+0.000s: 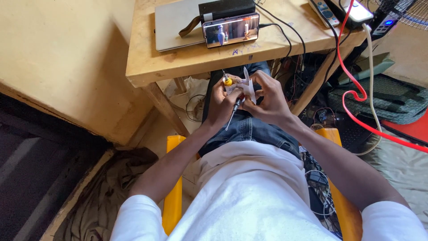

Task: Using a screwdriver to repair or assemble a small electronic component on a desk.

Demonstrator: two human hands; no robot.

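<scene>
White, thin and flat-sided, a small plastic part (246, 85) sat pinched between both hands over the person's lap, just below the table (147, 67) edge. The left hand (221, 100) was curled closed around it from one side, fingers folded in, and a slim screwdriver (235, 108) with a dark grip and bright metal shaft slanted down out of that fist toward the jeans. The right hand (266, 99) was closed on the part's other side, thumb and fingertips pressed to its pale edge. A small yellow motor (228, 81) (round, glossy, with a thin metal pin poking up) sat at the top of the left hand, touching the white piece; how the two joined was hidden by the fingers, and I could not tell which hand truly bore the screwdriver's weight.

Beyond the hands lay raw, scuffed wood: the table top, with a phone (231, 29) propped on its long side against a black box, a grey laptop (176, 22) behind it cut off by the frame. Right of the right hand, a red cable (352, 96) and a white one looped past a tangle of wires under the table, hard to sort out. Room was tight above the hands, with the table edge close; below them the lap was open, flanked by the yellow chair's (173, 201) arms.
</scene>
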